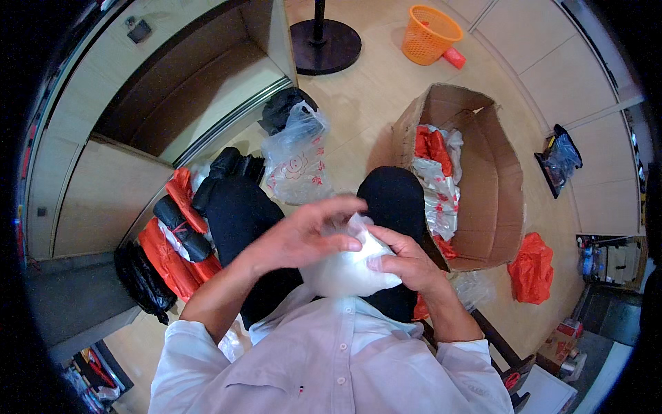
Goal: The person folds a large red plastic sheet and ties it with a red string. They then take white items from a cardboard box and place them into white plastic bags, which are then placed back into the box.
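A bunched white plastic bag sits over my lap, its twisted tip pointing up and away from me. My right hand grips its right side, thumb in front and fingers along the top. At the left, my left hand is blurred, thumb and fingers spread apart around the tip. The left thumb overlaps the white plastic; whether it presses on it is unclear. Beyond my knees, a clear plastic bag with red print lies on the floor against a black bag.
An open cardboard box by my right knee contains red and white plastic bags. Red and black bag rolls lie left of my leg. A red bag, an orange basket and a round black stand base are on the floor. An open cabinet stands left.
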Motion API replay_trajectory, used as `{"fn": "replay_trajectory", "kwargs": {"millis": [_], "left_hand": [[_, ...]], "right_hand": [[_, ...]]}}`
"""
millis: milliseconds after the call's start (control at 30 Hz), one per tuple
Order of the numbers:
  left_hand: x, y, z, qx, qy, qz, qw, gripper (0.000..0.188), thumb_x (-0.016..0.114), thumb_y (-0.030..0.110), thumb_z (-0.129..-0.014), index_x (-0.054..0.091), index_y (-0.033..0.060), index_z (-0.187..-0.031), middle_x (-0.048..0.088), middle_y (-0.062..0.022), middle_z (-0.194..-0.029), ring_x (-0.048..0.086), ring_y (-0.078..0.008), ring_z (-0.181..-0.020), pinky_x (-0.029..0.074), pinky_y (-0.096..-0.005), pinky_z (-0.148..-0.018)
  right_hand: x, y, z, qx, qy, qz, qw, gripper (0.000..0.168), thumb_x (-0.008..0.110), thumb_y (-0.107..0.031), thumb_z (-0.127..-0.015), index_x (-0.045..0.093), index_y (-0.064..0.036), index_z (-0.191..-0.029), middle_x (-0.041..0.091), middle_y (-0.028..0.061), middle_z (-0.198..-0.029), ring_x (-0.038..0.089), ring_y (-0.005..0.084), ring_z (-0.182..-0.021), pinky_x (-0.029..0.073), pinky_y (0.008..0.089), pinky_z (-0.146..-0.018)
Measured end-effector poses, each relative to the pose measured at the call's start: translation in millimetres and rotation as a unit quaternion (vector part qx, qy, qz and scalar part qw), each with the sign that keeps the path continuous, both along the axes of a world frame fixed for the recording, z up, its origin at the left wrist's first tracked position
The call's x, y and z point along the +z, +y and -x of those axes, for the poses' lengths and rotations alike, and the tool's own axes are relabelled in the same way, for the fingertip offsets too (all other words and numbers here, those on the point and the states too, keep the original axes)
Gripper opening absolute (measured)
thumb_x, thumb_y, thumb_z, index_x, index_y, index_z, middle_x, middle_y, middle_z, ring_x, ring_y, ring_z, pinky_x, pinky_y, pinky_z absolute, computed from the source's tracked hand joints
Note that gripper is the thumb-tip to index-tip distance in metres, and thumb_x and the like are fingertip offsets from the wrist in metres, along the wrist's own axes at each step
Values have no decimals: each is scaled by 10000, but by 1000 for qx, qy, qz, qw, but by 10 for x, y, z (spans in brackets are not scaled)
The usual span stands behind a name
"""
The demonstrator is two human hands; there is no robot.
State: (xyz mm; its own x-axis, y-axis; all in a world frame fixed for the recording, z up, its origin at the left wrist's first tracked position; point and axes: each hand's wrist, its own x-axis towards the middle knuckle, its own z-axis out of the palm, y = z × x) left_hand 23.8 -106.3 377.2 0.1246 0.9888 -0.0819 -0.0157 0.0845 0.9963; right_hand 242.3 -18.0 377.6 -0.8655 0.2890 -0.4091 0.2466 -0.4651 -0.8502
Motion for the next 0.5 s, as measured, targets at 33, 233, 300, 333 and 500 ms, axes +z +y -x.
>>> {"fn": "replay_trajectory", "kwargs": {"millis": [33,233,300,333,500], "left_hand": [[-9,-20,-61,-16,-16,56,998,334,704,183,-858,625,29,-1143,661,-59,-1033,597,-132,-967,466,-281,-870],[-301,-256,-388,229,78,49,969,154,669,160,-883,650,7,-871,656,-47,-799,593,-103,-745,484,-266,-673],[-435,-335,-555,301,92,36,948,142,643,132,-899,636,-3,-860,637,-79,-763,578,-102,-711,477,-268,-650],[-534,-371,-632,340,69,2,938,86,652,74,-872,633,-8,-854,627,-102,-747,588,-136,-656,480,-273,-617],[-701,-616,-542,259,284,-161,909,85,684,0,-800,634,9,-868,609,-111,-720,606,-212,-587,484,-303,-506]], "right_hand": [[-8,6,10,14,4,-5,1000,601,641,-170,-832,441,-2,-1374,576,66,-1211,538,150,-1101,430,295,-943],[-173,-12,-110,18,-61,-88,994,489,647,-151,-854,512,-15,-1304,601,64,-1162,564,146,-1048,453,290,-910],[-184,-26,-158,-12,-54,-96,994,428,641,-76,-870,522,-7,-1276,602,49,-1137,566,126,-1027,462,274,-889],[-190,-29,-175,-31,-61,-83,994,421,646,-80,-866,530,-8,-1264,608,49,-1125,571,127,-1019,463,280,-889],[-231,42,-366,-254,12,93,963,438,665,-50,-794,555,-14,-1217,648,97,-1085,630,203,-990,487,333,-911]]}}
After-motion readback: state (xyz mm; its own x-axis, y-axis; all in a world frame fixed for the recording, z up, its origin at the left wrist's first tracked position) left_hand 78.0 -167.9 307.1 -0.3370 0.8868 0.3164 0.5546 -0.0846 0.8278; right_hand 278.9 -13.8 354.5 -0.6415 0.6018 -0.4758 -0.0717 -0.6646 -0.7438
